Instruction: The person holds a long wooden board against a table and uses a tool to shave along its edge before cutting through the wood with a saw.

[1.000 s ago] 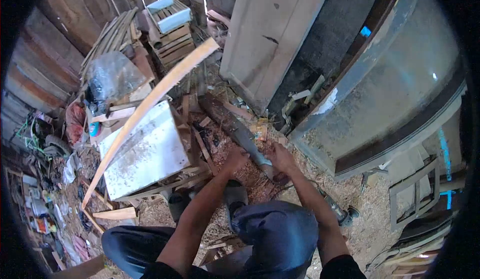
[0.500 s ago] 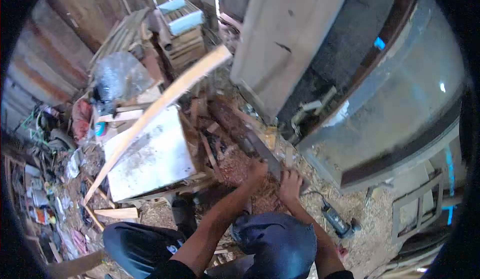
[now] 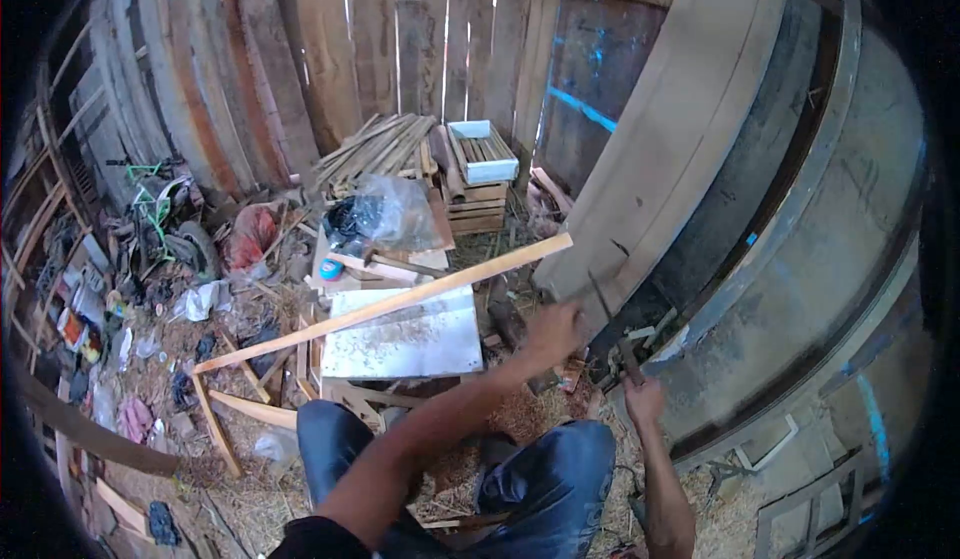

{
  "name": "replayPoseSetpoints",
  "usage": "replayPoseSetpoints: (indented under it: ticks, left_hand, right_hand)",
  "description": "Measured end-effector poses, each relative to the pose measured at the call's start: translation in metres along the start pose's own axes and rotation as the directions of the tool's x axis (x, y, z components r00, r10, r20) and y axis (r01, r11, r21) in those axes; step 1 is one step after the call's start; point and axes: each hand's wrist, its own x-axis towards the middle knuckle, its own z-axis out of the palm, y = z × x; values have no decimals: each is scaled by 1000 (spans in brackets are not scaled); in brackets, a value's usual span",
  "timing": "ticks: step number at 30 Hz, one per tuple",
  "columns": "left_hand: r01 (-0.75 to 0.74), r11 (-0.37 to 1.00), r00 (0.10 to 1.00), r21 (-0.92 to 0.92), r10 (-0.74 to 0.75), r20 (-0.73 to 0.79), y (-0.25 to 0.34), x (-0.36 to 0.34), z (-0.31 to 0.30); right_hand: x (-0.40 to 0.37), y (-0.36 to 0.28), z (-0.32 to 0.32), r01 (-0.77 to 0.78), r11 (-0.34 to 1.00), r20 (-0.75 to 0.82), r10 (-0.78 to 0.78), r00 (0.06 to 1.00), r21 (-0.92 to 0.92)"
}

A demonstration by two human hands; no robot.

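Observation:
My right hand (image 3: 644, 399) is closed round the handle of a long-bladed tool (image 3: 603, 302), its dark blade pointing up and to the left. My left hand (image 3: 556, 331) is out in front of my knees, blurred, with its fingers curled; whether it holds anything is hidden. To its left, a long pale wooden strip (image 3: 390, 304) lies slantwise across a white board (image 3: 405, 337), its upper end just above my left hand. Wood shavings are scattered on the white board.
A white and blue box of sticks (image 3: 488, 171) stands on stacked wood at the back. Large wooden panels (image 3: 665, 129) lean at the right. Clear plastic (image 3: 385, 209) and a blue round item (image 3: 330, 269) lie behind the white board. Litter covers the left floor.
The view has tilted up and turned. My hands have moved apart from the dark beam near the floor, and my right hand now has the long-bladed tool raised.

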Motion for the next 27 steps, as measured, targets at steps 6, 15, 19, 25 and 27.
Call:
replayPoseSetpoints:
  ticks: [6,15,19,25,27]
  left_hand:
    - [-67,944,914,323,188,-360,-82,-11,-154]
    - [-56,988,976,144,85,-202,-208,-45,-149]
    - [-48,992,993,118,61,-106,-214,-44,-147]
    - [-131,981,984,139,113,135,-222,-67,-119]
    - [-168,976,975,136,144,168,-219,-75,-96]
  right_hand:
    - [25,-77,-56,72,824,-24,-71,997,563]
    - [-34,-182,-53,136,768,-56,-130,990,626]
    - [-64,-161,42,344,762,-188,-289,939,549]
    - [-99,-173,65,81,839,121,-173,977,537]
    - [-96,-164,71,32,865,189,-145,971,500]
